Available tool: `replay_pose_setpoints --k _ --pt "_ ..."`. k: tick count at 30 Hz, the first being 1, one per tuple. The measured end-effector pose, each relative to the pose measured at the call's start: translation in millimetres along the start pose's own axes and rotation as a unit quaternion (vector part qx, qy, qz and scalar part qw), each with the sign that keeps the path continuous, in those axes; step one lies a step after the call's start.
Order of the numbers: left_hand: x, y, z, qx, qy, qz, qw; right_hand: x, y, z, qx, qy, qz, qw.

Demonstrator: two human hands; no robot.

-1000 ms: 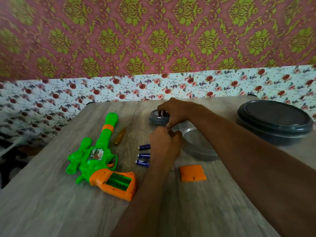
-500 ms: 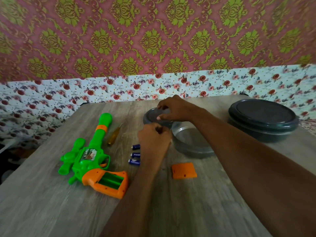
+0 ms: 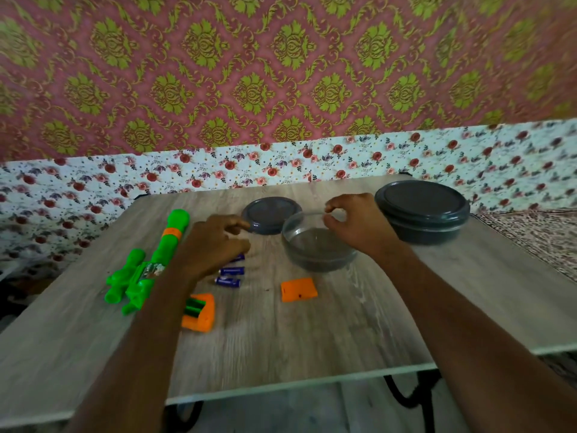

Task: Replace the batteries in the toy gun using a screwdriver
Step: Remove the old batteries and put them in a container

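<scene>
Left hand (image 3: 212,245) lowered, batteries (image 3: 229,276) — just beneath fingers (image 3: 242,245)

We see only our two arms: bare forearms from the view's lower edge to the wrists, ending in the bare left hand (image 3: 215,242) and bare right hand (image 3: 359,228).

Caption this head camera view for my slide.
Right hand pinches the clear bowl rim; left hand above batteries, open toy gun alongside.
</scene>
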State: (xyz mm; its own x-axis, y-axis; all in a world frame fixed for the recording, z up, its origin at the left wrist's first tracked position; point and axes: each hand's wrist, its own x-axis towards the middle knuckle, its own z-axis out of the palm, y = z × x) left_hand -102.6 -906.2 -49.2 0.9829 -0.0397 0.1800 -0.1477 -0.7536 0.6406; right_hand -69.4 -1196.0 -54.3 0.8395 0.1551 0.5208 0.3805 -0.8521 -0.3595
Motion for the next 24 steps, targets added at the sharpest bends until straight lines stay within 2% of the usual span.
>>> replay_pose_setpoints --k 2,4,6,8,11,17,21,24 --pt "-2.2 -5.6 -5.9 0.104 -0.102 -0.04 0.988 -16.6 5.2 -3.0 0.024 0.084 -0.012 0.996" --pt "-5.0 -7.1 -6.3 0.188 -0.156 -0.044 0.969 -33.4 8.0 -3.9 0.038 0.167 -0.039 0.985" --pt "-5.5 -9.4 -3.4 0.216 -0.195 -0.044 0.956 -45.5 10.4 0.5 0.047 0.198 -0.047 0.978" --pt "-5.7 -12.1 1.2 0.214 -0.218 -0.038 0.952 -52.3 14.2 8.2 0.046 0.198 -0.035 0.978" --pt "-2.7 -19.2 7.2 0.187 -0.194 -0.014 0.963 -55.4 15.5 15.0 0.022 0.192 -0.005 0.981" --pt "5.0 -17.7 22.1 0.212 -0.151 0.026 0.965 -57.8 21.7 19.3 0.033 0.092 0.147 0.984" --pt "16.0 -20.3 34.0 0.262 -0.158 0.021 0.952 -57.4 23.1 17.4 0.059 0.075 0.159 0.983" --pt "20.9 -16.1 45.2 0.34 -0.165 0.01 0.926 -56.8 22.7 18.7 0.046 0.054 0.155 0.985"
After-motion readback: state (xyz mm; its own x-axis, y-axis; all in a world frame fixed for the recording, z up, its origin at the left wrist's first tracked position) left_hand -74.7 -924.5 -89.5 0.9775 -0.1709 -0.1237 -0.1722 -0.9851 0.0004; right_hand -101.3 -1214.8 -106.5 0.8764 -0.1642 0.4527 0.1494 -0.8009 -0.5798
